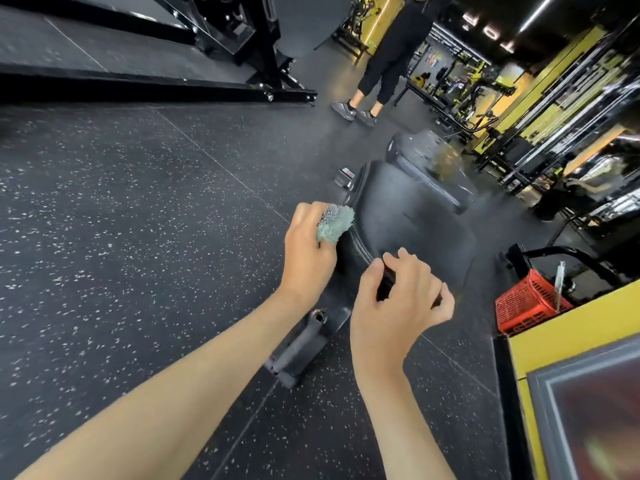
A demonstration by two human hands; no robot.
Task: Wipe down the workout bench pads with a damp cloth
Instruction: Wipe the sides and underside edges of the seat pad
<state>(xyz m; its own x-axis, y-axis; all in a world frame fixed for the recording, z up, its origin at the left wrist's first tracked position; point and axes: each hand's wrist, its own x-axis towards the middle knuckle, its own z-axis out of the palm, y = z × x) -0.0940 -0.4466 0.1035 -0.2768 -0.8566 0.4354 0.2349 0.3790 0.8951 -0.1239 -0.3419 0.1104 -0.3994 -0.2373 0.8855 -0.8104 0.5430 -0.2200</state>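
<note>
Wiping hand: your left hand clutched the green cloth at the bench pad edge.
Right hand: you gripped the pad's near end.
Sign beyond: unreadable.

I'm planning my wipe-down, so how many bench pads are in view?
2. The near pad is gripped by the right hand, cloth at its left edge; the far pad lies just beyond. Blurred background benches may hide more.

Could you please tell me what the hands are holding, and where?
The left hand grips the green cloth, wadded up. The right hand pinches a black object at the near end of the bench pad.
</note>
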